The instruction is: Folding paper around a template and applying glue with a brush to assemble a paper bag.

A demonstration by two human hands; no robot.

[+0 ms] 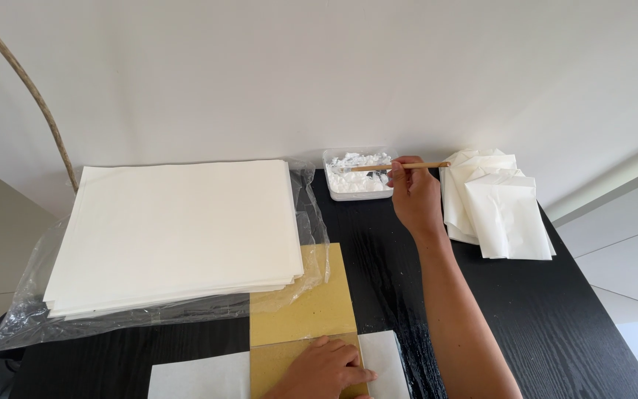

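Paste work is spreading across a black table (pixel 548 325). Largest, a stack of cream paper sheets (pixel 179 229) is lying at the far left on a clear plastic sheet (pixel 31 310), well apart from the paste. Next, a yellow-brown board (pixel 311 303) is sitting near the middle, with a white sheet (pixel 201 377) just beside it at the near edge. At the far right a pile of folded white papers (pixel 500 207) is resting. The left hand (pixel 323 372) is pressing flat and open on the board's near end. The right hand (pixel 413 193) is pinching a wooden brush (pixel 396 167) whose tip is dipping into a small white tray of white paste (pixel 356 177) at the far middle. An overloaded brush is likely to drip on the dark table, since it has to cross bare wood to reach the board. The folded pile, lying just right of the brush hand, is risking a smear from the handle's end, and the light tray could be sliding if the brush pushes sideways.
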